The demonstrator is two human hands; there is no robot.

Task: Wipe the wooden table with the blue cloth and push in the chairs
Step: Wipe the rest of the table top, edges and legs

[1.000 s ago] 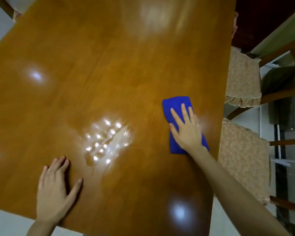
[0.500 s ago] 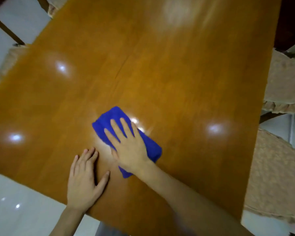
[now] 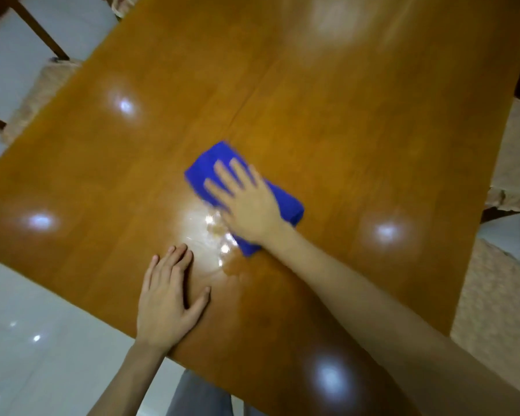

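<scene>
Flat-fingered, the right hand is wiping the wooden table with the blue cloth (left hand flat, bracing), probably needing the wet patch next.

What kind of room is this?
Probably a home dining room: a large glossy brown wooden table, beige-cushioned wooden chairs along its sides, and a shiny white tiled floor.

free: tabletop beyond cloth | blocked: left hand near edge, chairs alongside
</scene>
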